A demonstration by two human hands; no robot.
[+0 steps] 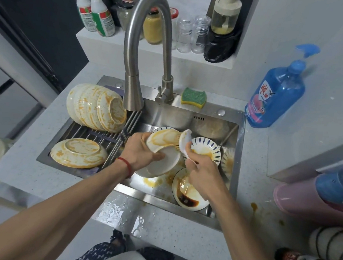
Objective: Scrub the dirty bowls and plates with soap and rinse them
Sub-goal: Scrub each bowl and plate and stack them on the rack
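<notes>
Your left hand (142,150) is gripping the stained plate (161,149) tilted over the sink (161,198), so dirty water is draining down. Your right hand (199,169), at its 3 o'clock, is clenching a white dish brush (183,143) against it.

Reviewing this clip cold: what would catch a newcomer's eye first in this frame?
Probably the two hands over the steel sink: the left hand holds a white bowl smeared with orange sauce, while the right hand works a white scrubbing brush against it. Next, the stack of orange-stained bowls on the rack at left, and the big blue soap pump bottle on the right counter.
</notes>
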